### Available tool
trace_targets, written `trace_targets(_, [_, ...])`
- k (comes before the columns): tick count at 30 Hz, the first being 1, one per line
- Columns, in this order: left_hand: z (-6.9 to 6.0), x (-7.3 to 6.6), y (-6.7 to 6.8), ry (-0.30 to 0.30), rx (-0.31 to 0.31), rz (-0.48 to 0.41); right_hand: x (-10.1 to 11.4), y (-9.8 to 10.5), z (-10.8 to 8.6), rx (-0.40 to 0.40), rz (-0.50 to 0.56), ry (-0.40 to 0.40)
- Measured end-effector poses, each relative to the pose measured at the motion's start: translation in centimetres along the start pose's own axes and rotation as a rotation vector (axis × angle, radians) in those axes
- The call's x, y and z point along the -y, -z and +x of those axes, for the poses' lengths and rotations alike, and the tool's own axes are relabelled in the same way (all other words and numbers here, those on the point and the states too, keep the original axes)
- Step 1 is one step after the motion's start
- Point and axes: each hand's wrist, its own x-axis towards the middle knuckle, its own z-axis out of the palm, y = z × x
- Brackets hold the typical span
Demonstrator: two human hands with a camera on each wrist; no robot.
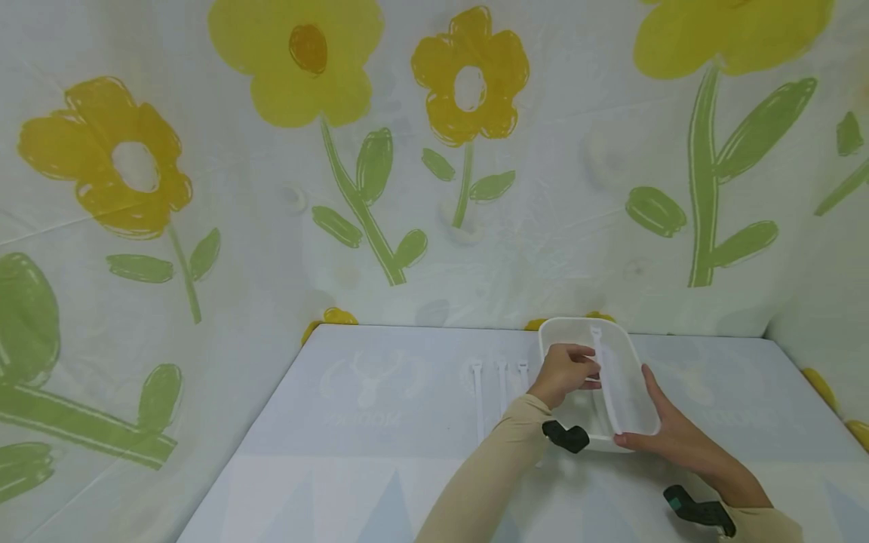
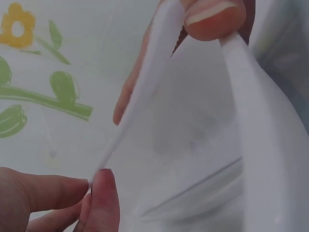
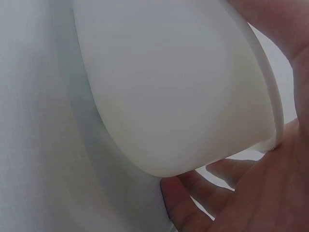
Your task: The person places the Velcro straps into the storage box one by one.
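A white plastic box [image 1: 566,327] with rounded corners sits at the right of the table, its open side showing. My right hand [image 1: 679,434] grips its right side, with the thumb on the near rim and the fingers behind the outer wall [image 3: 169,87]. A long white strip, like a cable tie [image 1: 611,385], runs lengthwise over the box's opening. My left hand [image 1: 566,373] pinches this strip [image 2: 140,92] between thumb and finger. Its near end lies by my right thumb [image 2: 217,19]; whether the thumb presses it cannot be told.
Left of the box several similar white strips [image 1: 478,400] lie side by side on the pale table [image 1: 305,430], partly behind my left forearm. A curtain with printed yellow flowers [image 1: 543,226] hangs along the table's far edge and sides.
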Motion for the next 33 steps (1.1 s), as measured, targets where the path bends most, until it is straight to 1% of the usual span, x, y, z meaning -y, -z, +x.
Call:
trace_targets(8, [0.37, 0.45, -0.12, 0.013, -0.021, 0.016, -0.18, -0.03, 0.03, 0.001, 0.007, 0.010])
trace_targets(14, [0.56, 0.68, -0.12, -0.001, -0.016, -0.014, -0.09, 0.01, -0.01, 0.004, 0.010, 0.004])
trace_targets(19, [0.66, 0.83, -0.12, -0.003, -0.015, -0.021, -0.06, -0.08, -0.05, 0.005, 0.017, 0.001])
trace_targets(28, [0.59, 0.74, -0.16, 0.015, -0.026, -0.013, 0.19, -0.15, -0.13, -0.001, 0.013, 0.002])
trace_targets(33, [0.52, 0.71, -0.15, 0.013, -0.022, -0.001, 0.14, -0.17, -0.14, -0.005, 0.007, 0.002])
